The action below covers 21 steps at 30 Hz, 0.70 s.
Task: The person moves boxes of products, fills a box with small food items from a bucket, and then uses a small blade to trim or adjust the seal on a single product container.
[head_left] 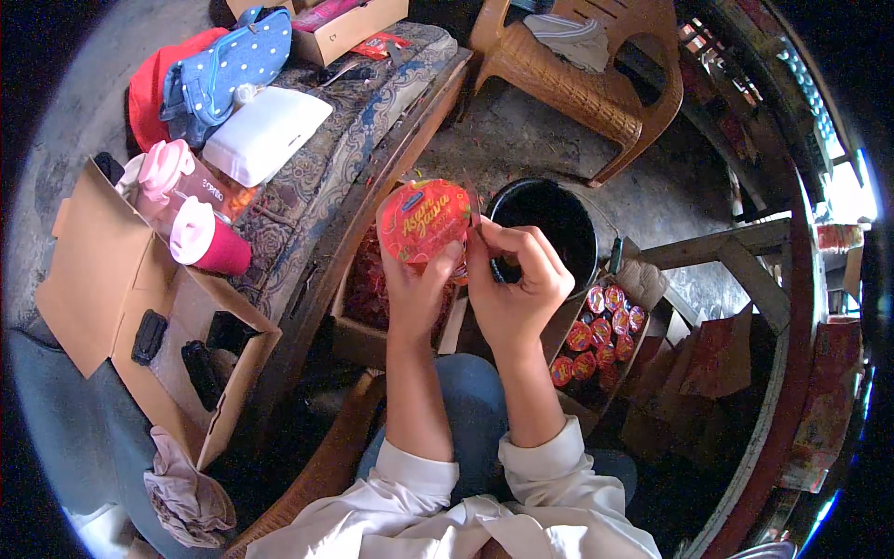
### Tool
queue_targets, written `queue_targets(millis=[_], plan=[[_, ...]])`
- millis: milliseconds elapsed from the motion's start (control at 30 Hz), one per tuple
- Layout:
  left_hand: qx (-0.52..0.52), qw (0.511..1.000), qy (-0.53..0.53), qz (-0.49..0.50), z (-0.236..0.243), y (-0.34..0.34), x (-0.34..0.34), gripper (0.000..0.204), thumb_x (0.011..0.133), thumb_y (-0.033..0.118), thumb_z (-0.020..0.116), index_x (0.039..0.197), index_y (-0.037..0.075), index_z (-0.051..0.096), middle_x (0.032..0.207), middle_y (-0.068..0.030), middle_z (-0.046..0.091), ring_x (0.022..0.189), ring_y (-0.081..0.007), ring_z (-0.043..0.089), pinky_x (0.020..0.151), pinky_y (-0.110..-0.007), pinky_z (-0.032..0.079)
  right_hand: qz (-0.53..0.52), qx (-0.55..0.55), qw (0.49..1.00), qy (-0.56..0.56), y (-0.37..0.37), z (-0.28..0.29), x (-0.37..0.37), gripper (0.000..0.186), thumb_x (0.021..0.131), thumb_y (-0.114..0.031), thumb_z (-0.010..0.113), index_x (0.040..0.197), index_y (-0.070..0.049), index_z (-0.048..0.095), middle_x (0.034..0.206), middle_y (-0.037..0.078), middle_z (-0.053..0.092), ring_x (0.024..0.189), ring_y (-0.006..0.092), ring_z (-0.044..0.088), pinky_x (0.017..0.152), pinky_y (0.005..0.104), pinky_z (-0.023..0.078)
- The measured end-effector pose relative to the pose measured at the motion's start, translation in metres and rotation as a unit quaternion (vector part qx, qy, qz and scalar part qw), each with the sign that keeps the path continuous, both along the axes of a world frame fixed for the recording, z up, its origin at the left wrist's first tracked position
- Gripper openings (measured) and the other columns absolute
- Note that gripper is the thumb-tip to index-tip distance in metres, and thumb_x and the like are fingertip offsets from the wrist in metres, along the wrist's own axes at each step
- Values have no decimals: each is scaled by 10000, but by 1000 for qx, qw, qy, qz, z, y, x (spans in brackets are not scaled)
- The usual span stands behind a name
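In front of me my left hand (412, 293) grips a cup with a red printed film lid (424, 224), its top turned up toward me. The thumb lies over the lid's near edge, and the fingers are mostly hidden behind the cup. At the cup's right rim my right hand (521, 284) is closed in a pinch. Something thin and dark shows by those fingertips against the lid's edge; its kind cannot be made out. Under my hands stands a cardboard box holding red shreds (365, 287), partly covered by my left arm.
A black bucket (545, 200) stands beyond my right hand. Several red-lidded cups (601, 335) fill a box at right. On the left are an open carton (140, 279), pink tumblers (209, 240), a white food box (268, 135) and a blue dotted bag (228, 74). A brown chair (577, 98) stands behind.
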<state>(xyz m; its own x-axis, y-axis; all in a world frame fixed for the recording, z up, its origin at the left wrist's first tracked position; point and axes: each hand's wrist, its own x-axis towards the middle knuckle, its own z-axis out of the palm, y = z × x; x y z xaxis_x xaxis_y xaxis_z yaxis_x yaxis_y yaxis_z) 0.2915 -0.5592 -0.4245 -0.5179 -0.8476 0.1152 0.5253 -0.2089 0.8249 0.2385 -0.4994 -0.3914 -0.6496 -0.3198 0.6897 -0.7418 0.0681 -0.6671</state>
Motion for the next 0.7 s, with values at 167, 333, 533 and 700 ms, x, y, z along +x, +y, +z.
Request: queue_targets(millis=[167, 333, 533, 700], plan=[[20, 999, 28, -28, -1, -1, 0, 574, 696, 25, 600, 1187, 44, 303, 1087, -89, 460, 993, -159, 480, 849, -297, 405, -18, -15, 998, 50, -6, -2, -5, 114, 604, 69, 651, 678, 2, 596, 579, 51, 552, 470, 63, 477, 432, 172, 352], [28, 998, 25, -48, -1, 1, -1, 580, 687, 32, 615, 1178, 47, 306, 1088, -86, 456, 995, -157, 476, 854, -294, 400, -19, 20, 1000, 10, -2, 4, -5, 173, 567, 80, 626, 699, -27, 595, 605, 80, 543, 514, 191, 532, 456, 256, 418], [-6, 999, 2, -51, -3, -3, 2, 613, 653, 33, 614, 1179, 48, 300, 1056, -80, 459, 958, -151, 485, 839, -283, 407, 3, 8, 1000, -11, -5, 2, -9, 158, 579, 76, 624, 708, -10, 593, 651, 96, 579, 563, 204, 569, 510, 248, 448], [22, 998, 2, -64, 8, 2, 2, 615, 637, 18, 574, 1184, 50, 293, 1040, -84, 461, 934, -151, 493, 799, -284, 426, 56, -18, 995, -82, -3, -2, -23, 125, 600, 65, 629, 704, 6, 591, 665, 104, 600, 592, 192, 593, 547, 245, 456]])
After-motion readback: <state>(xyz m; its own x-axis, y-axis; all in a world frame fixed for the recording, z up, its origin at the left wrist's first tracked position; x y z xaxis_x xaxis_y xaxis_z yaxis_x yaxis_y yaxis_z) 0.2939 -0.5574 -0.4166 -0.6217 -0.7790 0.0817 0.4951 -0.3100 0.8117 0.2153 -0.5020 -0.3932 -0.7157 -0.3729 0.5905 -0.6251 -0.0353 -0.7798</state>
